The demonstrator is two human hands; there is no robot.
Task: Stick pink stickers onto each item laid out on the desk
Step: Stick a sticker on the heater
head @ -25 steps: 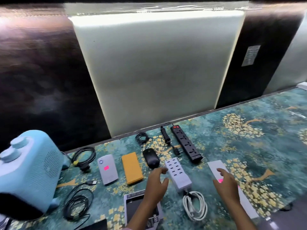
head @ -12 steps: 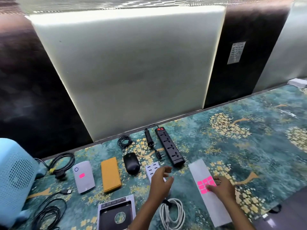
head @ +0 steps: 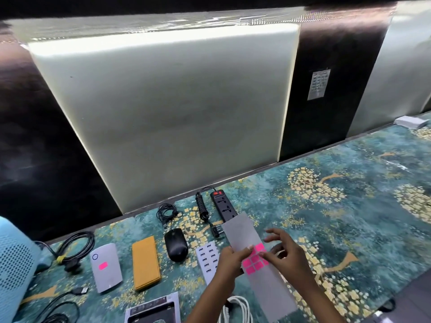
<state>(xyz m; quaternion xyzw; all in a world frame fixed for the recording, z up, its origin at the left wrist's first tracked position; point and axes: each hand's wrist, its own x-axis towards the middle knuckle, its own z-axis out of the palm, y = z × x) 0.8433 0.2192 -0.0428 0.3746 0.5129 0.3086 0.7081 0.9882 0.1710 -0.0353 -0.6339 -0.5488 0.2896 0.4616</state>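
Sticker sheet (head: pixel 242 231): a long grey backing strip held up over the desk; its far end overlaps the black power strip (head: pixel 221 205)
Pink stickers (head: pixel 255 258): clustered at mid-sheet; one more is stuck on the grey power bank (head: pixel 106 268)
Left hand (head: pixel 229 259): closed on the sheet's left edge, thumb pressed beside the stickers
Right hand (head: pixel 283 251): fingers spread; fingertips laid at the stickers' right edge; a grip cannot be told
Unstickered items: yellow case (head: pixel 145 262); black mouse (head: pixel 176 244); white USB hub (head: pixel 207 257)
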